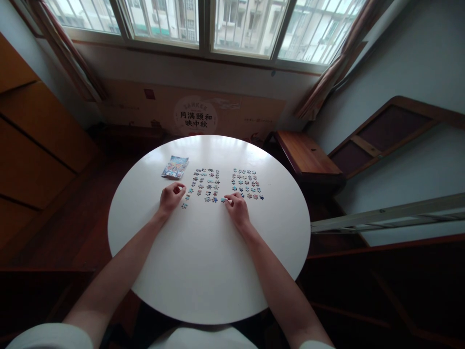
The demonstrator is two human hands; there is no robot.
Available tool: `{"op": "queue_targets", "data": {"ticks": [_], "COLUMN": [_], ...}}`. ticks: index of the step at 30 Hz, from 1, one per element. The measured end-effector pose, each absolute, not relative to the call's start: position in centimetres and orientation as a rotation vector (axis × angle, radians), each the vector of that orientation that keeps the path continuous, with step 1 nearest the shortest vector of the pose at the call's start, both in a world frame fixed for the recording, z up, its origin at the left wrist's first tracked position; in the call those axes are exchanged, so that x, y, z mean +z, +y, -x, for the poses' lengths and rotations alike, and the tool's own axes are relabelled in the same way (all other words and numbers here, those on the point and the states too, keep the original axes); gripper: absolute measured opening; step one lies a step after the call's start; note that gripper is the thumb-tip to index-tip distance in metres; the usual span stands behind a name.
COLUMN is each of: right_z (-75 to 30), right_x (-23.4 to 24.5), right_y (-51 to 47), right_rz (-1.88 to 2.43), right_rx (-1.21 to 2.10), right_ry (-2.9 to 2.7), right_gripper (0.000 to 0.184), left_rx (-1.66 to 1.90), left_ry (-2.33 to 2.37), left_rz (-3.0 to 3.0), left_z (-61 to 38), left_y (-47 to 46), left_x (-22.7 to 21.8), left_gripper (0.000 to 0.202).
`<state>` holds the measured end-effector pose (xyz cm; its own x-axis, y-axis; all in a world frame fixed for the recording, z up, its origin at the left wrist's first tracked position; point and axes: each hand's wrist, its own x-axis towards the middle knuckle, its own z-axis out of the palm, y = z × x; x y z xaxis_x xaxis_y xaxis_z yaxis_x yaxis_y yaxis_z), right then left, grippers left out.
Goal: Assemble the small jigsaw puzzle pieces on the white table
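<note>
Forearms lead to centre frame: right hand [238, 207] pinches a puzzle piece [223, 199]; left hand [171, 196] loosely curled; pieces [207, 184] sorted in rows, none joined.

Round white table [203, 271] under a barred window [207, 24], printed packet [175, 166] lying near its far left edge, cardboard panel with Chinese lettering [196, 116] against the wall, wooden bench [308, 157] at right, curtains [334, 63] drawn aside.

A single head-worn view looks steeply down, fairly near, at the round table [203, 271].
</note>
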<state>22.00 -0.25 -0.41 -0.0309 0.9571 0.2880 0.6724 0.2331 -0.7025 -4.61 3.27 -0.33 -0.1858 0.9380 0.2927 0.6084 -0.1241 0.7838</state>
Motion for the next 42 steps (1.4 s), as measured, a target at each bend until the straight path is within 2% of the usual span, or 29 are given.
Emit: {"op": "queue_targets", "data": {"ticks": [9,42], "right_z": [-22.6,-22.5], "right_x": [1.7,2.0], "right_y": [-1.1,-1.3], "right_rz": [1.564,1.627], "right_rx": [0.602,0.601], "right_ry": [-2.02,-2.08], "right_gripper": [0.01,0.01], "left_rx": [1.229,1.191], "left_ry": [1.777,1.757], "left_rz": [-1.722,-1.74], "left_z": [4.7,4.6], "left_y": [3.3,3.2], "left_x": [-0.6,-0.5], "left_gripper": [0.025,0.028]}}
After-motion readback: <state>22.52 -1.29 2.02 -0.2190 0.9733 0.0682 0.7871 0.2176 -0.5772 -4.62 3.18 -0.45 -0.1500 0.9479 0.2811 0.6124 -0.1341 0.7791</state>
